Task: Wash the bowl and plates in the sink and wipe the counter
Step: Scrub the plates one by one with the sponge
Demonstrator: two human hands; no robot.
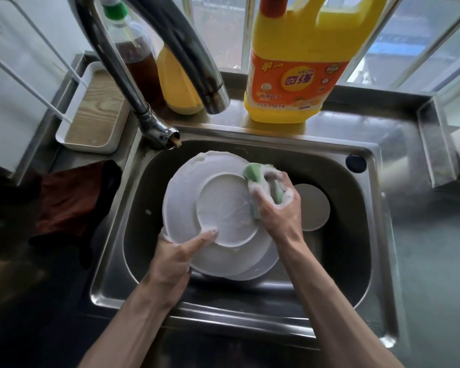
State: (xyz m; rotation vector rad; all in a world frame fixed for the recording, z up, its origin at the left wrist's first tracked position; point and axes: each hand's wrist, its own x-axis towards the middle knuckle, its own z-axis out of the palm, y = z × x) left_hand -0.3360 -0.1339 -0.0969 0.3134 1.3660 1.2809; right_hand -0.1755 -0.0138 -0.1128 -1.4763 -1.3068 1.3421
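Steel sink (356, 261) holds the plate (223, 208), tilted underside-up for scrubbing. Left hand (178, 256) pinches its near rim to steady it. Right hand (279, 211) grips a soapy sponge (252, 172) against it. More dishes (250, 269) lie beneath, and detergent (295, 75) stands behind.

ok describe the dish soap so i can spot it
Look at the ledge behind the steel sink, right of the tap. The dish soap is the big yellow jug with an orange label and red cap, not the smaller plain yellow bottle.
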